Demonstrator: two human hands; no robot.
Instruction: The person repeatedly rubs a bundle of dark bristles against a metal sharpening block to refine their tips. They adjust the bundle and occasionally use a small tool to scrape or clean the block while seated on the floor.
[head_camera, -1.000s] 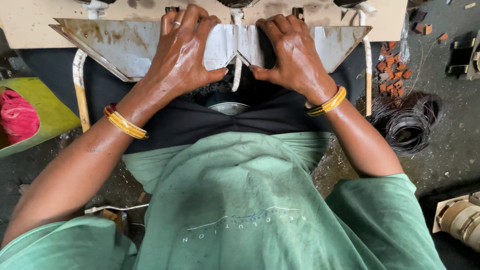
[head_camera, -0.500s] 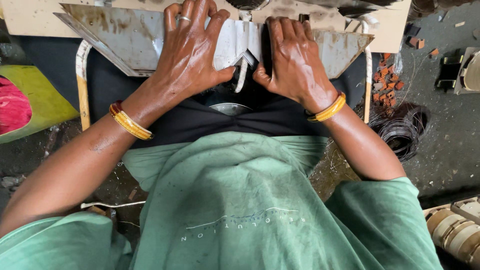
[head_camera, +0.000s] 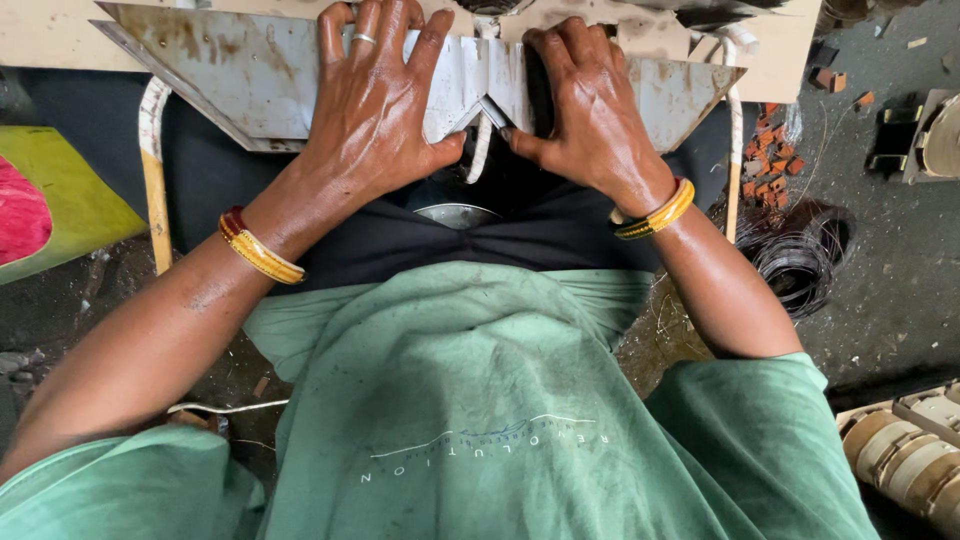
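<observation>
Even, soft daylight; no hard shadows. Slight sheen on left hand and right hand. Focus sharp centrally; edges mildly stretched by wide lens.

Metal sheet across the top of frame, on a board. Left hand flat on the sheet, left of centre; right hand beside it, right of centre. Wire coil on the floor, right edge. Spools at lower right corner.
</observation>
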